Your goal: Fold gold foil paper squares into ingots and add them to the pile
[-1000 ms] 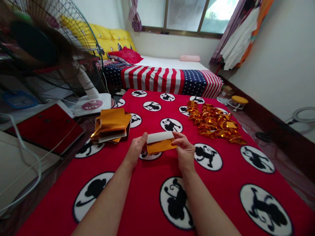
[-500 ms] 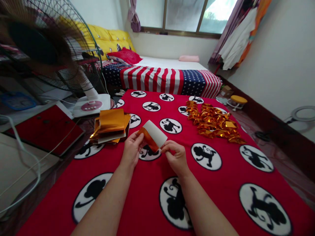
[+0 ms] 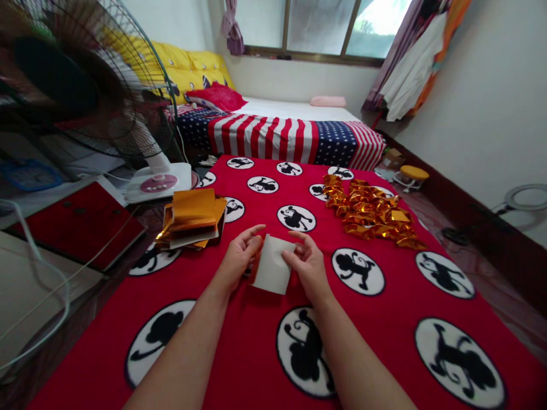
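Note:
My left hand (image 3: 239, 257) and my right hand (image 3: 306, 267) both pinch one folded sheet of paper (image 3: 272, 272), held just above the red blanket (image 3: 384, 319). Only the sheet's white side faces me now; its gold side is turned away. A stack of gold foil sheets (image 3: 193, 217) lies to the left of my left hand. Farther right and back lies a heap of folded gold paper pieces (image 3: 372, 213).
A standing fan (image 3: 85, 85) with a white base (image 3: 158, 181) is at the left, beside a red box (image 3: 81, 222) and white cables. A bed with a striped cover (image 3: 290, 136) lies beyond the blanket. A small yellow-topped stool (image 3: 415, 174) stands at the right wall.
The sheet was turned over between my hands: its gold face showed before, now only the white back. Both hands moved slightly lower and closer together.

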Available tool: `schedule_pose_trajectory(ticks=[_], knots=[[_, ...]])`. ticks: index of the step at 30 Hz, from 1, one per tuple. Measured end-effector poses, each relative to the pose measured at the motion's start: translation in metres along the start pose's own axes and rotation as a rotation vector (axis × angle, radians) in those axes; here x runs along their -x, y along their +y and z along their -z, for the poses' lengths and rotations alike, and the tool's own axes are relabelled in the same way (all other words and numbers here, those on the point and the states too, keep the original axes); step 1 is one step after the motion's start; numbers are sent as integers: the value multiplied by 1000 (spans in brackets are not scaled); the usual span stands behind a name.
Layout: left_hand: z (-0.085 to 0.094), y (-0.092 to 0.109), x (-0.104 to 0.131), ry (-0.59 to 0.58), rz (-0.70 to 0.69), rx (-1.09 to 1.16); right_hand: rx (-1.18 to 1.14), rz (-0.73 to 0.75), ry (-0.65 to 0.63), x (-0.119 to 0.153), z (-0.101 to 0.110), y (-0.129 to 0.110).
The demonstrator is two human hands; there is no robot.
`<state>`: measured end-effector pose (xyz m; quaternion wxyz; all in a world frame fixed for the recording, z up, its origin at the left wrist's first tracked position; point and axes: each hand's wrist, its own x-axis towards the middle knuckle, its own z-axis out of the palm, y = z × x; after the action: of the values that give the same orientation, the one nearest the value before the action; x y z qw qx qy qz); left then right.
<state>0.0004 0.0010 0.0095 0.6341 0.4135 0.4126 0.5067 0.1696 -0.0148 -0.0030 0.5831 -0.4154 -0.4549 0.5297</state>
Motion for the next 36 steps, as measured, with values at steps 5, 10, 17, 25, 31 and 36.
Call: schedule_pose_trajectory(ticks=[5,10,17,25,31,36], knots=[[7,3,0,-35,-30,207,24,172,297,-3,4,7],[-1,3,1,-72,-13,247,10,194,339,-3,2,9],[-2,-4,-5,138,-27,243,52,88,118,6,-7,3],[3,-4,-4,112,-74,-84,-47,137,114,2,-2,-1],[-3,-7,0,42,-41,-141,59,63,178,1,0,3],[-1,-3,1,30,-26,-51,128,128,321,-1,4,6]])
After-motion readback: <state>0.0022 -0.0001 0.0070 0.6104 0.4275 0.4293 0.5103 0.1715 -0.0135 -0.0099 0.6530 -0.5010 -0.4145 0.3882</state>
